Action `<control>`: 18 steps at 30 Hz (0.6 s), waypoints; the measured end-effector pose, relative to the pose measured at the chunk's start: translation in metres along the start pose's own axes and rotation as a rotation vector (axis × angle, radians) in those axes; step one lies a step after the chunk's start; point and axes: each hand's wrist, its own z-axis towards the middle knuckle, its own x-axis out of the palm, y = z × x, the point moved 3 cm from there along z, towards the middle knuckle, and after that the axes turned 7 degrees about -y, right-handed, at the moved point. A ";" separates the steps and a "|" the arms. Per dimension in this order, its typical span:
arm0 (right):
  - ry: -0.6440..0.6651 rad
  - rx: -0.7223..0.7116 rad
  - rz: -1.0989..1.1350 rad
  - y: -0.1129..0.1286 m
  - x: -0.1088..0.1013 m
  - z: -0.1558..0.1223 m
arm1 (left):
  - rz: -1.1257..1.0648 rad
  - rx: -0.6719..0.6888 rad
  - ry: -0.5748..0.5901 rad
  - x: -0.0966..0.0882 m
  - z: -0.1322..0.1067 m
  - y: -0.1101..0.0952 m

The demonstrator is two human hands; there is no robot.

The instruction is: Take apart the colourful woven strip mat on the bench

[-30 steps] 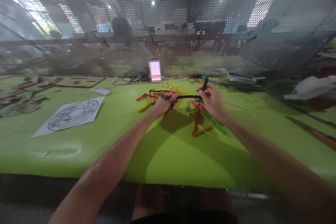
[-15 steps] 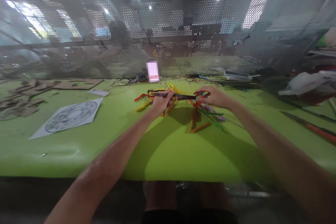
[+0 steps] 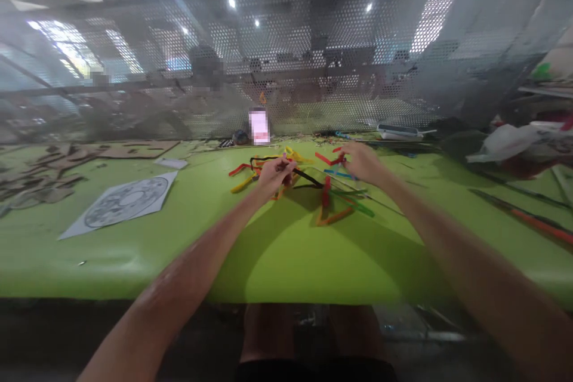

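Note:
A loose heap of coloured strips (image 3: 331, 200) in red, orange, yellow, green and blue lies on the green table (image 3: 277, 245). My left hand (image 3: 275, 174) is closed on a black strip (image 3: 307, 178) that trails down to the right onto the table. My right hand (image 3: 360, 161) is closed on a red strip (image 3: 326, 159), which it holds a little above the heap. The two hands are about a hand's width apart over the strips.
A printed sheet with a round pattern (image 3: 123, 204) lies at the left. Cardboard cut-outs (image 3: 54, 164) sit at the far left. A perforated metal screen (image 3: 313, 59) stands behind the table. A white bag (image 3: 510, 143) and long tools (image 3: 523, 215) are at the right.
My right hand has let go of the black strip's end and now holds a red strip, farther back. The black strip, taut between both hands before, now droops from my left hand.

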 end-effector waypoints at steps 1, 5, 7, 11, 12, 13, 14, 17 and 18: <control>-0.074 -0.007 0.058 0.003 -0.004 0.001 | 0.000 -0.002 0.013 0.000 0.000 -0.001; -0.237 -0.062 0.265 0.014 -0.010 0.001 | -0.005 -0.009 0.065 0.003 -0.001 -0.002; -0.224 -0.105 0.266 0.015 -0.009 0.000 | 0.001 -0.018 0.077 0.004 -0.001 -0.002; -0.172 -0.057 0.131 0.003 -0.005 0.001 | 0.026 -0.038 0.076 0.002 0.000 -0.004; -0.168 0.004 0.082 -0.003 -0.006 0.002 | 0.031 -0.043 0.079 0.002 0.000 -0.004; -0.164 0.060 0.041 -0.008 -0.006 0.002 | 0.031 -0.048 0.080 0.002 -0.001 -0.005; -0.161 0.100 0.019 -0.012 -0.007 0.003 | 0.027 -0.053 0.076 0.001 -0.001 -0.006; -0.185 0.103 0.046 -0.012 -0.015 0.003 | -0.005 -0.087 0.046 0.002 -0.001 -0.005; -0.206 0.083 0.054 -0.008 -0.018 0.003 | -0.023 -0.100 0.033 0.002 0.000 -0.004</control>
